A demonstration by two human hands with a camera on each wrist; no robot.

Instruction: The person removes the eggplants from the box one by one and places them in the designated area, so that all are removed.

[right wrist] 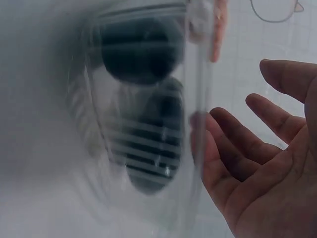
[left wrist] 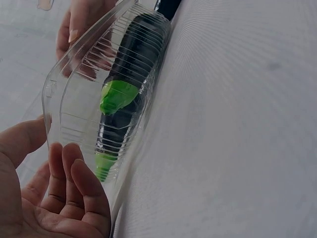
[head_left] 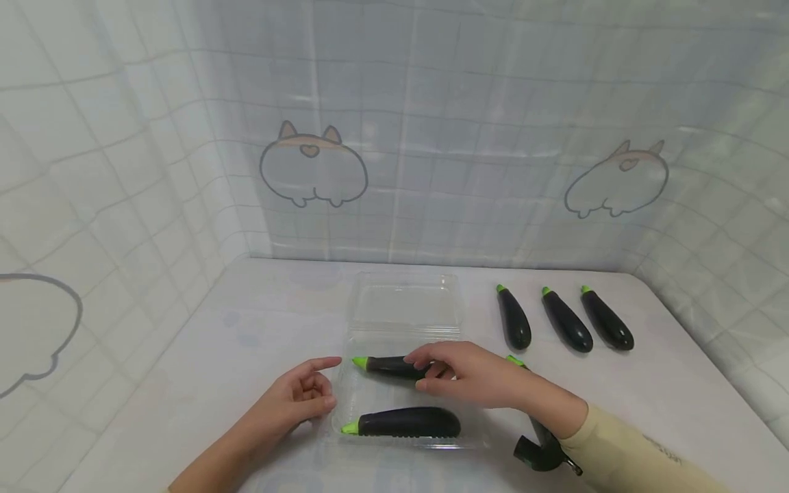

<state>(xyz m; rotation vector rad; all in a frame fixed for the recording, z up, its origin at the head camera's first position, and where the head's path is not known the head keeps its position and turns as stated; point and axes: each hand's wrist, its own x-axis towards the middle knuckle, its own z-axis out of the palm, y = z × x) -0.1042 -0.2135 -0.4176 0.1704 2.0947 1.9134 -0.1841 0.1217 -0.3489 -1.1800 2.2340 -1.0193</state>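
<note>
A clear plastic clamshell box [head_left: 431, 443] stands in front of me, its lid [head_left: 403, 301] folded back flat. Two dark eggplants with green stems lie inside: a rear eggplant [head_left: 388, 367] and a front eggplant [head_left: 409, 422]. My right hand [head_left: 471, 375] hovers over the right end of the rear one, hiding it; in the right wrist view its fingers [right wrist: 233, 129] are spread and hold nothing. At the box's left side is my left hand [head_left: 303, 394], index finger extended and other fingers loosely bent beside the wall. Whether it touches the wall I cannot tell.
Three more eggplants lie side by side at the back right, the nearest being one eggplant [head_left: 514, 318]. Another eggplant's green stem [head_left: 516, 361] shows behind my right forearm. A black device [head_left: 542, 453] is at that wrist. White tiled-pattern sheets [head_left: 401, 205] enclose the table.
</note>
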